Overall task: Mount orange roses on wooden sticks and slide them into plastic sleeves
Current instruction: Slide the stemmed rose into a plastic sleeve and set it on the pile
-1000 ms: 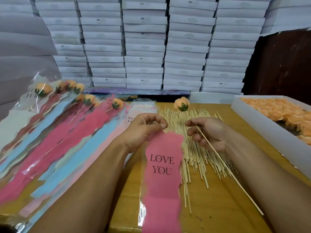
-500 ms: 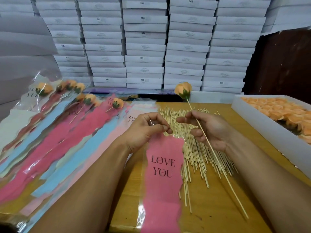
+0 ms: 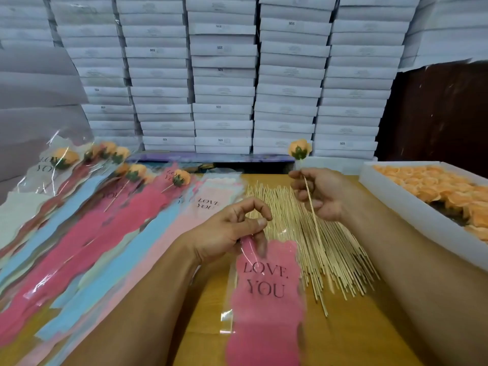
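One orange rose (image 3: 299, 149) on one wooden stick (image 3: 313, 210) is gripped by the closed fingers of the right hand (image 3: 320, 194), above the pile of sticks (image 3: 340, 249). One pink sleeve (image 3: 265, 299) is pinched by the left hand (image 3: 232, 231). About seven sleeved roses (image 3: 132, 171) are laid at left; one white box (image 3: 412, 207) is filled with roses.

You're getting even, soft light; glare streaks the finished sleeves (image 3: 52, 180), the pink sleeve (image 3: 264, 299) blurs, edges bow.
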The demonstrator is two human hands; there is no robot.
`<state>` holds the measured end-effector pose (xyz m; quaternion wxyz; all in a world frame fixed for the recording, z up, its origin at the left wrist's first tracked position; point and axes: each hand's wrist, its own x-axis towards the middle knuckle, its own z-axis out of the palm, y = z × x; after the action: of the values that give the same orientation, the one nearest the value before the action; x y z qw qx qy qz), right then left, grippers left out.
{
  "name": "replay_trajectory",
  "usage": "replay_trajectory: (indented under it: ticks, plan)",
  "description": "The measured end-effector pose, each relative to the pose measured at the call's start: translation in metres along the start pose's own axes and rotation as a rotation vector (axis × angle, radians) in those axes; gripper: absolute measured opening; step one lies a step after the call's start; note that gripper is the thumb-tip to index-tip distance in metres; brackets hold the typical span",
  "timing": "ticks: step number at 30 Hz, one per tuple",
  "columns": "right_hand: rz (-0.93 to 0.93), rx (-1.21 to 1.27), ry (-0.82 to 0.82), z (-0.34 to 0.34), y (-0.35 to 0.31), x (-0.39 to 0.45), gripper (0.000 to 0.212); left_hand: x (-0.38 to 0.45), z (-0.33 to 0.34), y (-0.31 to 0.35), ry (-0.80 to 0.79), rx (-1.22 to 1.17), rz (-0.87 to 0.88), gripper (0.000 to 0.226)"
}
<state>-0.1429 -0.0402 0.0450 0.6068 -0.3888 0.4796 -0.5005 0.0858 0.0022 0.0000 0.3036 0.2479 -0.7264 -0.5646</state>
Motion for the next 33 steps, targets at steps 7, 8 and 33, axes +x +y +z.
replay_trajectory:
  ticks: [7,8,33]
  plan:
    - [0.01,0.103,0.187,0.003,-0.038,0.039,0.024,-0.006,0.002,0.007,-0.151,-0.081,-0.071,0.021]
    - [0.002,0.097,0.212,0.005,-0.039,0.043,0.024,-0.007,0.001,0.008,-0.162,-0.102,-0.081,0.021]
    - [-0.009,-0.198,-0.069,0.027,-0.007,-0.014,0.023,0.003,0.001,0.001,0.096,-0.247,-0.034,0.02]
